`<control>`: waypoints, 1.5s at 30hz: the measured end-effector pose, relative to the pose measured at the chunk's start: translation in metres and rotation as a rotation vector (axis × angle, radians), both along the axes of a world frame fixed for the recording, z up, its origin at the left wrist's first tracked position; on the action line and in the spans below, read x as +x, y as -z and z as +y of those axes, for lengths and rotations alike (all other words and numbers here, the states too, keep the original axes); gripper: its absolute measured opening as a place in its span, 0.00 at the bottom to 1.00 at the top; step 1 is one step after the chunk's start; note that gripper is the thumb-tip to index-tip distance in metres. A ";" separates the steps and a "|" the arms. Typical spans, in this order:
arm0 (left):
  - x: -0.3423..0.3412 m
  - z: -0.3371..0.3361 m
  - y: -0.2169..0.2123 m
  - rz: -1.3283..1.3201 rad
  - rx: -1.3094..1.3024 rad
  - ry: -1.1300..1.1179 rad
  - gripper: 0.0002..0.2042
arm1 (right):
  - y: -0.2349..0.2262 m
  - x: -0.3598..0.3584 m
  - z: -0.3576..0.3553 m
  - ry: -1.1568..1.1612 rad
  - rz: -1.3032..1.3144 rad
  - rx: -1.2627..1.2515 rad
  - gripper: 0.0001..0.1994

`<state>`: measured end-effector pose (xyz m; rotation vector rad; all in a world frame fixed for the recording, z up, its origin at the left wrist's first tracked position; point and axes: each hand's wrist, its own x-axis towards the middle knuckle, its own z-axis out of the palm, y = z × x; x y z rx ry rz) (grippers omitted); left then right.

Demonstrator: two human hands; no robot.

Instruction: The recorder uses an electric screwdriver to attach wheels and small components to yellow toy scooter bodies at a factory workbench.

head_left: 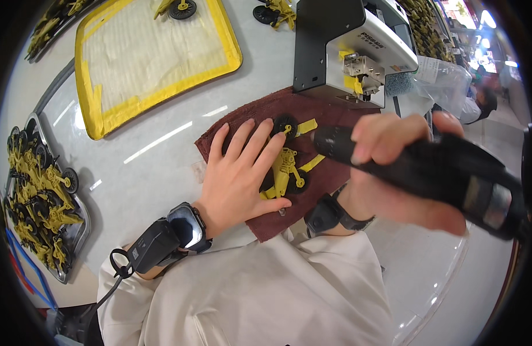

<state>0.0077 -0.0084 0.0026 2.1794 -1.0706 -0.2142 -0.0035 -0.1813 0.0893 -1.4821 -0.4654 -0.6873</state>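
Observation:
My left hand (234,179) lies flat with its fingers spread over a dark red cloth (341,118), steadying a yellow toy motorcycle (285,170) with black wheels. The palm and fingers cover part of the toy. Two yellow strips (307,126) stick out from its right side. Wrapped round a black power screwdriver (433,158), my right hand (370,193) holds it just right of the toy, slightly blurred. The tool's narrow end points left toward the toy; whether it touches anything I cannot tell.
A metal tray (86,233) heaped with yellow and black toy motorcycles stands at the left. Behind lies a pale board with a yellow-taped rim (234,49), a wheeled part on it. A black-and-white machine (367,43) stands beyond the cloth, beside a clear plastic bag (442,81).

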 end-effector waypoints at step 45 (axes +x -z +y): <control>0.002 0.000 0.000 0.058 -0.045 -0.013 0.44 | 0.018 -0.015 0.021 -0.084 0.093 0.048 0.47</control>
